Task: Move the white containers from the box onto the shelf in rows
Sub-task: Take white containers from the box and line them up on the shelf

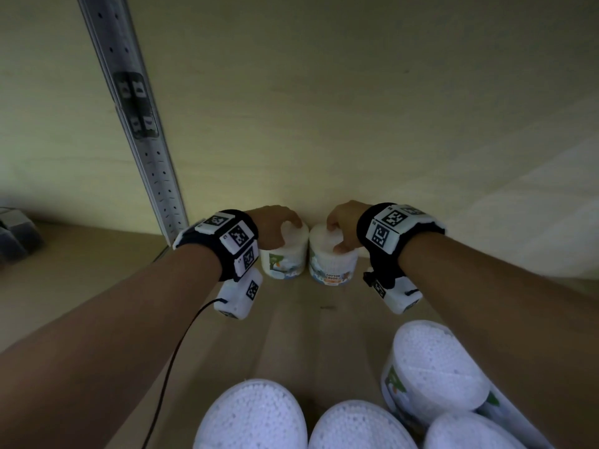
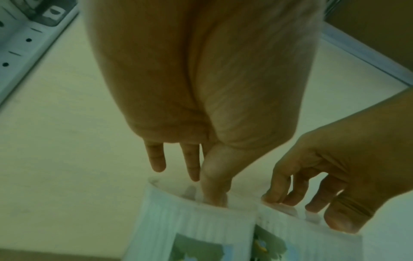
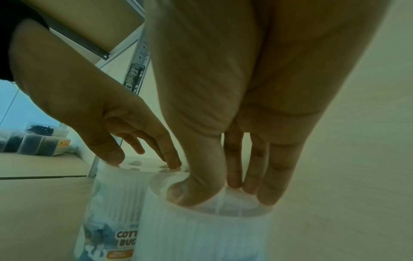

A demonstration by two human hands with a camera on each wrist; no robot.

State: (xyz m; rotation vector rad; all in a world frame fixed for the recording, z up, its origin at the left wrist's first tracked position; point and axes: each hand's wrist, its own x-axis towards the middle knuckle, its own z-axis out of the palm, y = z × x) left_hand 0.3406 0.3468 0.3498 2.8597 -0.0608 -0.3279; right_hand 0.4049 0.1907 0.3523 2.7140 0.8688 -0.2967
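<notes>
Two white cotton-bud containers stand side by side at the back of the wooden shelf (image 1: 311, 322). My left hand (image 1: 285, 226) grips the left container (image 1: 285, 259) from above, its thumb on the lid's front rim and its fingers reaching behind it, as the left wrist view (image 2: 204, 189) shows. My right hand (image 1: 337, 236) holds the right container (image 1: 332, 265) the same way; in the right wrist view (image 3: 219, 196) the thumb and fingers pinch the lid. The two tubs nearly touch. Several more white containers (image 1: 252, 416) lie close below me, one tilted (image 1: 434, 367).
A perforated metal upright (image 1: 139, 134) rises at the left of the shelf bay. The pale back wall (image 1: 324, 124) stands right behind the two tubs. Dark storage bins (image 1: 16, 234) sit in the neighbouring bay, far left. A black cable (image 1: 175, 358) hangs from my left wrist.
</notes>
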